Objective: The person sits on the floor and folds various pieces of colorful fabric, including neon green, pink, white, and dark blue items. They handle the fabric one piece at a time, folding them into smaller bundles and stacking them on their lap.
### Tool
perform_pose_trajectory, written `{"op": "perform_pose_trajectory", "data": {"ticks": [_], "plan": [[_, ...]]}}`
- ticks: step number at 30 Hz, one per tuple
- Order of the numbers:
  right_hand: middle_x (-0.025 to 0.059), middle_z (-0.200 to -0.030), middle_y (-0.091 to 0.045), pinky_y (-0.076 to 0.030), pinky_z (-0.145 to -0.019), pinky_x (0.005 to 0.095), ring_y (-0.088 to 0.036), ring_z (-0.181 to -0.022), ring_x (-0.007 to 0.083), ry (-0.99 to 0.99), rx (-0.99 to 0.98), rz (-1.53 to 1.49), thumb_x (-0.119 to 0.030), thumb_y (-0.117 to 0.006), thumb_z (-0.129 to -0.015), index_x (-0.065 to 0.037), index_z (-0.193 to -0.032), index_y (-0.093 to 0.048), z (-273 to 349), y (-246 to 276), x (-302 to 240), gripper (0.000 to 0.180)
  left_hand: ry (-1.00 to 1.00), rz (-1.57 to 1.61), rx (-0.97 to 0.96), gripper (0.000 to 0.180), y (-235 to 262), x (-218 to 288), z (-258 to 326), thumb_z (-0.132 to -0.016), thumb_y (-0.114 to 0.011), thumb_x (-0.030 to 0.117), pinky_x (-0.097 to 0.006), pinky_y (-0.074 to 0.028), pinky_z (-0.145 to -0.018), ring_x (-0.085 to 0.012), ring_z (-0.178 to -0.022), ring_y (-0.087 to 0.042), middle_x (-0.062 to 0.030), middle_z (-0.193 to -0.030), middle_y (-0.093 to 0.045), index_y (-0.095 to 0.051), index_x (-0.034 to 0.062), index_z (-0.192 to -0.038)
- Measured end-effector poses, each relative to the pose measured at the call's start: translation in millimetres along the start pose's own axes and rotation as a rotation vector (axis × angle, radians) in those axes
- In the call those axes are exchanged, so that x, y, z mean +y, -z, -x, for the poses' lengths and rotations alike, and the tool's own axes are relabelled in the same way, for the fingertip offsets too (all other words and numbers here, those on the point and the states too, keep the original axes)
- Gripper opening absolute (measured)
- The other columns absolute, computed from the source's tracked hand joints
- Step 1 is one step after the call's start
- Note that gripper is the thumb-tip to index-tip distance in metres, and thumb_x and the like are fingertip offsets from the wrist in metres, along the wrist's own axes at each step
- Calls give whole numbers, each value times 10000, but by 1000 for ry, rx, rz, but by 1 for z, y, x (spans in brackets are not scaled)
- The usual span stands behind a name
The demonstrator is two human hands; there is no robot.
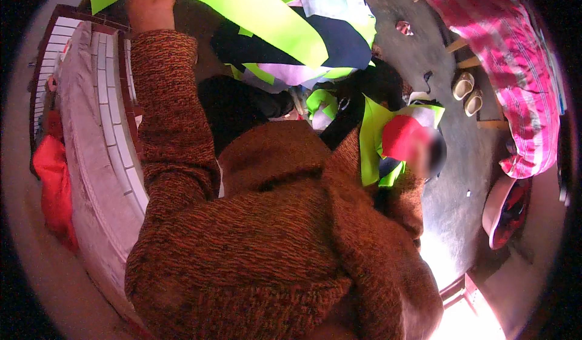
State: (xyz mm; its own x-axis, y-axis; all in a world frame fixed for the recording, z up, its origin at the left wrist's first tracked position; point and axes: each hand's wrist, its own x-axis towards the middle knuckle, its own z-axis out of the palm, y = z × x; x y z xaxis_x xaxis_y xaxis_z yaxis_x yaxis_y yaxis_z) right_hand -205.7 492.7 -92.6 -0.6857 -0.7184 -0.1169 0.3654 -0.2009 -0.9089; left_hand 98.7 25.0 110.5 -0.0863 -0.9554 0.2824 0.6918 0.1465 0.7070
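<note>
My left hand (150,5) is raised at the upper left, fingers closed on the edge of a long neon yellow-green fabric strip (254,21). The strip slants down to the right, over a heap of navy, pale and neon cloth pieces (342,37). My right hand (417,149) is at the right, beyond the brown knitted sleeve. It is partly blurred, and its fingers cannot be made out. Against it lie neon green cloth (369,140) and a bright red patch (400,137). A smaller curled neon and pale scrap (322,106) lies between the hands.
On the left runs a white-tiled ledge (112,115) beside a mauve cloth-covered edge (91,146), with a red cloth (54,176). A pink checked cloth (515,67) covers wooden-legged furniture at right. Pale shoes (464,86) and a pink basin (502,218) stand on the grey floor.
</note>
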Motion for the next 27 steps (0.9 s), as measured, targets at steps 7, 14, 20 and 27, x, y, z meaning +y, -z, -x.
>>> {"op": "perform_pose_trajectory", "data": {"ticks": [7, 14, 20, 27], "plan": [[90, -976, -585, -471, -813, 325, -573, -884, 221, -19, 18, 18, -106, -617, -715, -2, -1105, -504, -2, 1, 9, 419, -41, -362, 2, 396, 21, 7, -7, -798, -592, 104, -343, -405, -936, -249, -1048, -535, -144, -1196, -513, -492, -40, -1154], [90, -974, -587, -469, -816, 327, -573, -885, 221, -43, 34, 24, -104, -618, -709, -2, -1101, -507, 1, 5, 20, 419, 98, -828, -452, 277, -23, -51, 96, -837, -562, 127, -294, -407, -875, -174, -952, -554, -84, -1079, -590, -572, 6, -1086], [89, -972, -588, -468, -818, 328, -573, -886, 221, -56, 28, 21, -102, -618, -704, -3, -1097, -510, 2, 3, 23, 419, 358, -941, -897, 422, 6, -54, 102, -797, -606, 138, -305, -390, -912, -176, -1101, -475, -79, -1143, -554, -504, 34, -1194], [89, -970, -589, -466, -821, 329, -573, -887, 221, -54, 15, 36, -100, -619, -698, -4, -1092, -512, 0, 2, 21, 419, 98, -1341, -463, 548, 79, -118, 53, -729, -711, 277, -300, -437, -837, -201, -973, -554, -109, -1067, -591, -516, 6, -1164]]}}
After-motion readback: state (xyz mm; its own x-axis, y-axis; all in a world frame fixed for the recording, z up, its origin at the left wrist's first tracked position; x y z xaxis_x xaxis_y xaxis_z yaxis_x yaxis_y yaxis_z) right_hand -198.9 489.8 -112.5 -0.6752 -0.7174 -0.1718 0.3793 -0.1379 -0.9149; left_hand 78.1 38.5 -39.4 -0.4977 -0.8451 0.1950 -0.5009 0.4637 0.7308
